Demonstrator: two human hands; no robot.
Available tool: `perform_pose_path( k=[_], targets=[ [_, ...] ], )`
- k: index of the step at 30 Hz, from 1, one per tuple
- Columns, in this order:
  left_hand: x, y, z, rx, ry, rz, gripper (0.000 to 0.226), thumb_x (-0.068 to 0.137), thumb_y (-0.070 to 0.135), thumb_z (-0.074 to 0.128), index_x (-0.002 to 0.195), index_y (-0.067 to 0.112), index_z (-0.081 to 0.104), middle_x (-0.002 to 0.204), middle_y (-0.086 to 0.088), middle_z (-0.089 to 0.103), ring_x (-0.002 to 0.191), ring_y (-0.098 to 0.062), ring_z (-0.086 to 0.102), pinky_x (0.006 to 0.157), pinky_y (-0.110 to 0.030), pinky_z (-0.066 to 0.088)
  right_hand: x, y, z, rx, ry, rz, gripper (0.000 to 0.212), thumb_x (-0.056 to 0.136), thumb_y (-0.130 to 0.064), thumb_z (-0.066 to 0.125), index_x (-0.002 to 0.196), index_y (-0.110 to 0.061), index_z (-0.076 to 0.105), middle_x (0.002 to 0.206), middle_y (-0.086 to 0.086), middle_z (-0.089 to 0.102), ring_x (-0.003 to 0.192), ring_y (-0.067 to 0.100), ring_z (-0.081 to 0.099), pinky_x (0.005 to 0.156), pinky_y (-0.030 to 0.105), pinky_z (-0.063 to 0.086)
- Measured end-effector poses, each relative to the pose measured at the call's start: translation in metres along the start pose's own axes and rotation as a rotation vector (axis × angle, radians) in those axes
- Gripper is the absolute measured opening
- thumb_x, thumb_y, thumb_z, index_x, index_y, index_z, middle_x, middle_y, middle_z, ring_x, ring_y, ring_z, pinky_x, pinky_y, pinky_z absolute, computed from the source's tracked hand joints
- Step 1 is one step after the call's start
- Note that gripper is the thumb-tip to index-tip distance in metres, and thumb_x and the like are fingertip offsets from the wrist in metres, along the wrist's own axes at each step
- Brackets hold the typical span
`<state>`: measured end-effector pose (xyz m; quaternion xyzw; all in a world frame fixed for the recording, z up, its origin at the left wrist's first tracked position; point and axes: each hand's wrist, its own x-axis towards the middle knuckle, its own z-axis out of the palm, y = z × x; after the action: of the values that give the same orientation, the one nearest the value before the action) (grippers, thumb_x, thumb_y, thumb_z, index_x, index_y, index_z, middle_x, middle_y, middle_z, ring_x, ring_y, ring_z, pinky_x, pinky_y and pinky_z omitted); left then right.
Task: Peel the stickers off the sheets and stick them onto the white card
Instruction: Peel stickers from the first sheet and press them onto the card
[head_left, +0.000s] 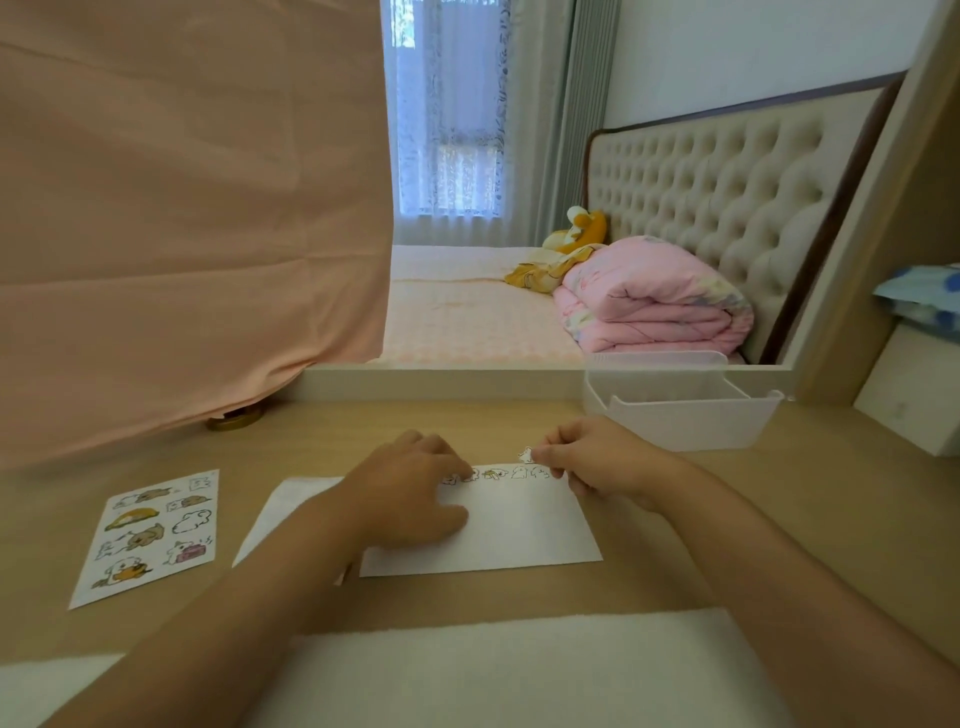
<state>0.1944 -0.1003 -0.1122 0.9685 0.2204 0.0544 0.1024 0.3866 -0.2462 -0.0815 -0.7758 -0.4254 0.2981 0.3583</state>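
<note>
A white card (519, 530) lies on the wooden desk in front of me, with a row of several small cartoon stickers (498, 474) along its far edge. My left hand (410, 493) rests flat on the card's left part, fingers spread. My right hand (597, 462) hovers at the card's far right corner and pinches a small white sticker (525, 455) between thumb and fingertip, just above the row. A sticker sheet (150, 535) with several cartoon animals lies to the left. Another white sheet (280, 514) lies partly under my left forearm.
A white plastic bin (680, 410) stands at the back right of the desk (779, 509). A peach cloth (182, 234) hangs over the back left, with a gold lid (236, 418) under its hem. A white pad (519, 670) lies along the near edge.
</note>
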Motion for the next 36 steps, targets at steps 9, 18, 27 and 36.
perform_pose_path(
  k=[9,18,27,36],
  targets=[
    [-0.019,-0.028,-0.002,-0.117,0.249,-0.011,0.043,0.096,0.043,0.058,0.136,0.029,0.056,0.136,0.011,0.051,0.129,-0.011,0.036,0.111,-0.035,0.033,0.01,-0.035,0.047,-0.053,-0.09,-0.035,0.011,0.094,-0.021,0.065,0.084,-0.016,0.064,0.073,0.001,0.056,0.048,0.014,0.044,0.046,0.023,0.028],
    [-0.051,-0.058,-0.002,-0.024,0.155,0.04,0.058,0.086,0.061,0.06,0.138,0.034,0.055,0.133,0.019,0.048,0.123,-0.003,0.036,0.106,-0.032,0.037,0.027,-0.056,0.094,-0.176,-0.149,-0.079,0.022,0.092,-0.031,0.069,0.078,-0.014,0.068,0.053,-0.012,0.054,0.052,0.013,0.045,0.053,0.025,0.038],
    [-0.051,-0.066,0.005,-0.065,0.157,0.044,0.062,0.087,0.066,0.056,0.139,0.033,0.055,0.135,0.017,0.049,0.123,-0.006,0.037,0.107,-0.035,0.036,0.032,-0.057,0.106,-0.371,-0.11,-0.146,0.02,0.093,-0.033,0.066,0.085,-0.017,0.076,0.072,-0.011,0.065,0.067,0.005,0.058,0.061,0.022,0.043],
    [-0.054,-0.065,0.006,-0.05,0.175,0.045,0.061,0.088,0.066,0.054,0.139,0.033,0.053,0.138,0.017,0.048,0.126,-0.006,0.037,0.107,-0.034,0.036,0.035,-0.056,0.111,-0.449,-0.076,-0.153,0.021,0.092,-0.035,0.066,0.079,-0.021,0.076,0.084,-0.007,0.072,0.084,0.014,0.067,0.078,0.035,0.057]
  ],
)
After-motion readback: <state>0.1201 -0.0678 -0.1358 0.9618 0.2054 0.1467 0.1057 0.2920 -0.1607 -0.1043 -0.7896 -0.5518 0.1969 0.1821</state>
